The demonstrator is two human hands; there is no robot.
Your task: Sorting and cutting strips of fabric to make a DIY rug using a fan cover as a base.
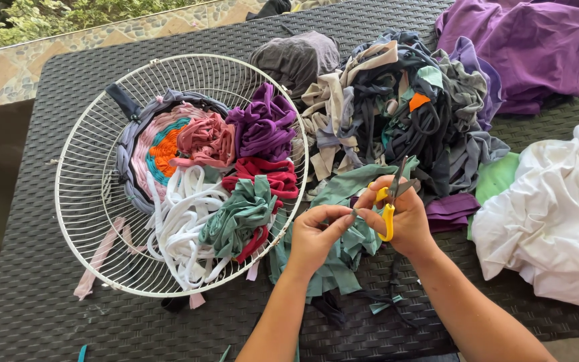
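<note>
Where hands meet, strip obscured.

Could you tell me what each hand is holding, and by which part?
Right hand holds yellow-handled scissors by the handle loops; left hand pinches a green fabric strip's end.

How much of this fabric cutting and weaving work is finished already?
Done: a small woven round and strip bundles sit in the wire basket. In hand: the right hand holds yellow scissors, the left hand green fabric. Left: the uncut cloth pile.
</note>
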